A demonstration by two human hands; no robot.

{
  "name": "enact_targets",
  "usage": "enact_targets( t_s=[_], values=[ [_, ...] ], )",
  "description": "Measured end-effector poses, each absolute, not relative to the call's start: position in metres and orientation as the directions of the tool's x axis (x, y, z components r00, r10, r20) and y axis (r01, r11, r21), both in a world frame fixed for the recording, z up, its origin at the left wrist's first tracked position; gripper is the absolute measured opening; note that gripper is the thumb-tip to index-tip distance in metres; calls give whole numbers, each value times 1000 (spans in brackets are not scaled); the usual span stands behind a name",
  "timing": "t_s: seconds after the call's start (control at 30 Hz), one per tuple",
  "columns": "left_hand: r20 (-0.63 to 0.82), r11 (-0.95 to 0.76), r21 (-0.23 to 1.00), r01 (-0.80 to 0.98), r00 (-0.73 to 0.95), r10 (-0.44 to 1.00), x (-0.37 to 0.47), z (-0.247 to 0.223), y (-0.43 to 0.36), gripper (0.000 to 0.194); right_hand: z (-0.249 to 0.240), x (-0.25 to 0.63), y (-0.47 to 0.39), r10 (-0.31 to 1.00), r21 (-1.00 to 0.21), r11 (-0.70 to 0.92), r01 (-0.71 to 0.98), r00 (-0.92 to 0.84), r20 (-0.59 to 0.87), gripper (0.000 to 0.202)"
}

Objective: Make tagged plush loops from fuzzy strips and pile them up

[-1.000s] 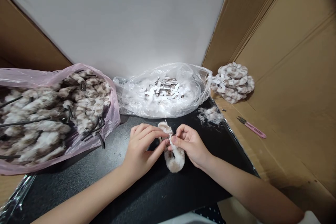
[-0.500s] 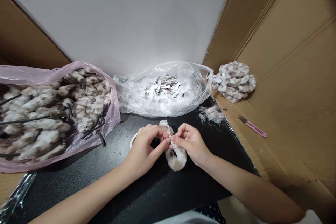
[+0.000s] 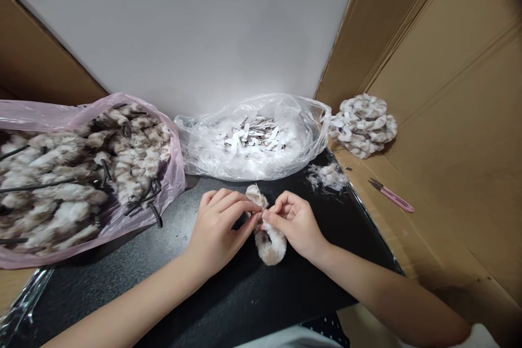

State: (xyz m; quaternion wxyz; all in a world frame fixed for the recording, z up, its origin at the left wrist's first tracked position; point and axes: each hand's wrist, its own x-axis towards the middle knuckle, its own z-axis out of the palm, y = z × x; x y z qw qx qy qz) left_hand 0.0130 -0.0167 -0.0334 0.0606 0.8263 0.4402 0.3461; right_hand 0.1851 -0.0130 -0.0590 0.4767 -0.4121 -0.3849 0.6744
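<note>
A fluffy white-and-brown plush loop (image 3: 272,253) hangs pinched between my hands, low above the black tabletop. It looks twisted at the middle, with one part of it below my fingers and another above. Thumb and index finger of my left hand (image 3: 222,223) close on its middle, the other fingers stretched over the top. My right hand (image 3: 296,225) pinches the same spot from the right, its fingers curled. A thin pale pin-like piece (image 3: 258,189) sticks up at the loop's top end. My fingertips cover the exact point of contact.
A pink plastic bag (image 3: 177,157) full of plush strips with black cords stands left. Behind my hands lies a clear bag (image 3: 196,147) of white-tabbed clips. To the right are loose fluff (image 3: 328,176), pink-handled thread snips (image 3: 393,196) and a plush bundle (image 3: 365,125). Cardboard walls (image 3: 452,92) flank the table.
My left hand has shifted slightly, its outer fingers lifting and spreading, and it now hides a white ring seen beside it before. Both hands keep their pinch on the plush loop.
</note>
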Motion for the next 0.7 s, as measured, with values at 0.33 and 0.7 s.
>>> enact_targets(
  t_s=[0.33,0.7],
  values=[
    [93,-319,701,638,361,928,15,-34,-18,12,-62,183,-16,973,-944,-192,-270,-175,-147,39],
    [489,-550,684,480,258,833,14,-32,-19,10,-54,186,-11,921,-785,-375,-494,-292,-256,47]
  ],
)
